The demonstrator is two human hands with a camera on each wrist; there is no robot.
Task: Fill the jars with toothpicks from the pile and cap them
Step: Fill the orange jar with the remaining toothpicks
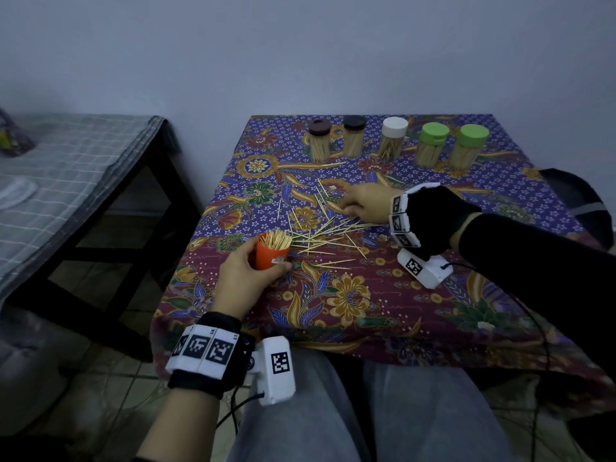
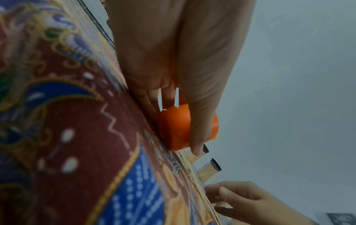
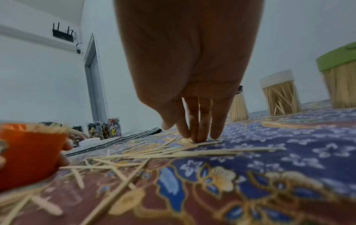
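Note:
My left hand (image 1: 256, 265) grips an orange jar (image 1: 271, 252) packed with toothpicks, tilted at the near left edge of the loose toothpick pile (image 1: 320, 235). The left wrist view shows the left hand's fingers (image 2: 200, 115) wrapped round the orange jar (image 2: 174, 129). My right hand (image 1: 348, 205) reaches over the far side of the pile. In the right wrist view the right hand's straight fingertips (image 3: 198, 135) press down on toothpicks (image 3: 154, 153) lying on the cloth, and the orange jar (image 3: 29, 152) sits at the left.
Several capped, filled jars stand along the far edge: brown lid (image 1: 319, 141), dark lid (image 1: 354, 136), white lid (image 1: 394, 138), two green lids (image 1: 432, 145) (image 1: 468, 146). A low table with grey checked cloth (image 1: 66, 168) stands left. A dark bag (image 1: 573, 198) is at the right.

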